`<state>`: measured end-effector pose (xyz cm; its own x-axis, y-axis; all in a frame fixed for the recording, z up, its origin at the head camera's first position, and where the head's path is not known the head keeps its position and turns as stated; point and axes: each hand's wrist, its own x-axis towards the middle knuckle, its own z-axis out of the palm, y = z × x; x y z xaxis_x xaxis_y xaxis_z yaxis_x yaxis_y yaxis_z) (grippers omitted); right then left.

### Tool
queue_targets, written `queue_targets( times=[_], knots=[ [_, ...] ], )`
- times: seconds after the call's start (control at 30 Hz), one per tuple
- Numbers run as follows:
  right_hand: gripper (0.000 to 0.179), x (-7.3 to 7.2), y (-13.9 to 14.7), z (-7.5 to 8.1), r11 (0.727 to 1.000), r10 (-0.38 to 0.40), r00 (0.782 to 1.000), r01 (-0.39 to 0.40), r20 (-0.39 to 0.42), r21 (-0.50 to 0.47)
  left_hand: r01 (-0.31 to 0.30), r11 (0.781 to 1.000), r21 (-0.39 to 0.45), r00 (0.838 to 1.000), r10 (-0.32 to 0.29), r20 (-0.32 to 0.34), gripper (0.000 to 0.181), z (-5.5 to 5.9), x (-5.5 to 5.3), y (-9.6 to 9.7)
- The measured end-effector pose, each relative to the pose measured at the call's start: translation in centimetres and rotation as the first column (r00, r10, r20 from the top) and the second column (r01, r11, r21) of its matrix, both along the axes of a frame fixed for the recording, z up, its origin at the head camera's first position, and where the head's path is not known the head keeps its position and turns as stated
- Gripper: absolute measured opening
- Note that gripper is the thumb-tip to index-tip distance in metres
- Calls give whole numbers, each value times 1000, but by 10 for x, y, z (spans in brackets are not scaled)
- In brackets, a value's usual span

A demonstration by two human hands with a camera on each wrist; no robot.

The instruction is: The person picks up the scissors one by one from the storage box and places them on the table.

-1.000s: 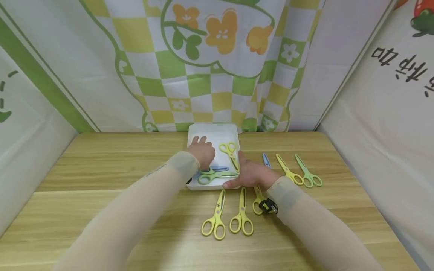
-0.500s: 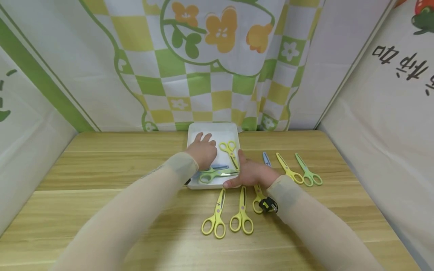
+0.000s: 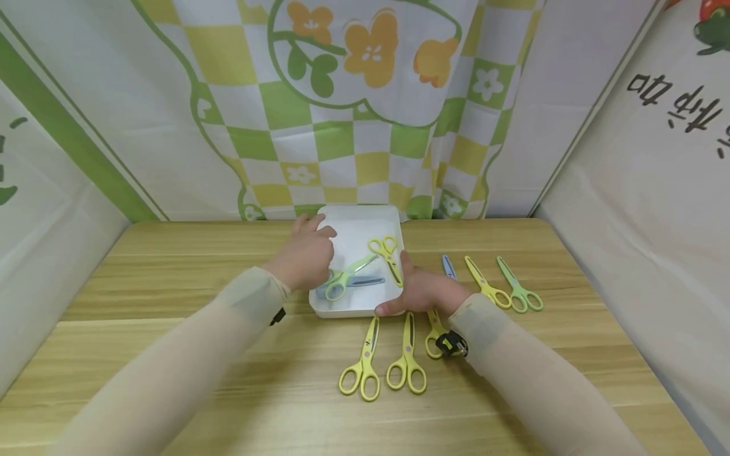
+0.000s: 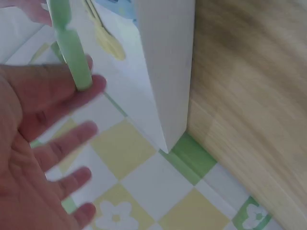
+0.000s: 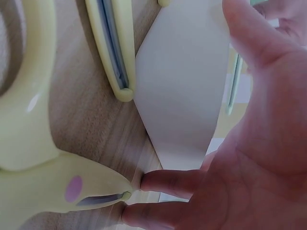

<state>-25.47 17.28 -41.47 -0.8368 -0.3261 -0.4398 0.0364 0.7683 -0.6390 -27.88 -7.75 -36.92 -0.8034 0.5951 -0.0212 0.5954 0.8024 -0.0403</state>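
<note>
Over the left side of a white tray [image 3: 356, 221], my left hand [image 3: 305, 253] holds a pair of green-handled scissors [image 3: 348, 277]. Thumb and index finger pinch a green handle [image 4: 72, 55] in the left wrist view, and the other fingers are spread. The green scissors slant across blue scissors [image 3: 367, 280] lying in the tray. Yellow scissors [image 3: 386, 258] rest along the tray's right wall. My right hand [image 3: 424, 291] braces the tray's front right corner, its thumb on the front rim. In the right wrist view its fingers [image 5: 165, 183] are straight and reach down beside the tray.
Yellow scissors [image 3: 365, 364], more yellow scissors [image 3: 407, 361] and a partly hidden yellow pair [image 3: 435, 332] lie in front of the tray. To the right are blue scissors [image 3: 448, 266], yellow scissors [image 3: 485, 285] and green scissors [image 3: 518, 288]. A checked curtain [image 3: 353, 152] hangs behind.
My left hand has moved left toward the tray's left wall, drawing the green scissors along. Their tips have lifted and swung away from the front right. The right hand stays in place.
</note>
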Motion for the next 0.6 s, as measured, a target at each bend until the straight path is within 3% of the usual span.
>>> queue_targets(
  times=[0.17,0.37,0.6],
  knots=[
    [146,1,-1,1,1000,26,1000,-26,-11,8,-115,991,69,993,117,-23,29,-1,19,-19],
    [143,1,-2,1,998,54,998,-55,-25,-9,-241,952,191,970,244,9,28,-3,37,-47],
    [143,2,0,1,999,45,999,-44,-22,10,-327,930,171,945,325,41,31,-5,45,-84]
  ],
)
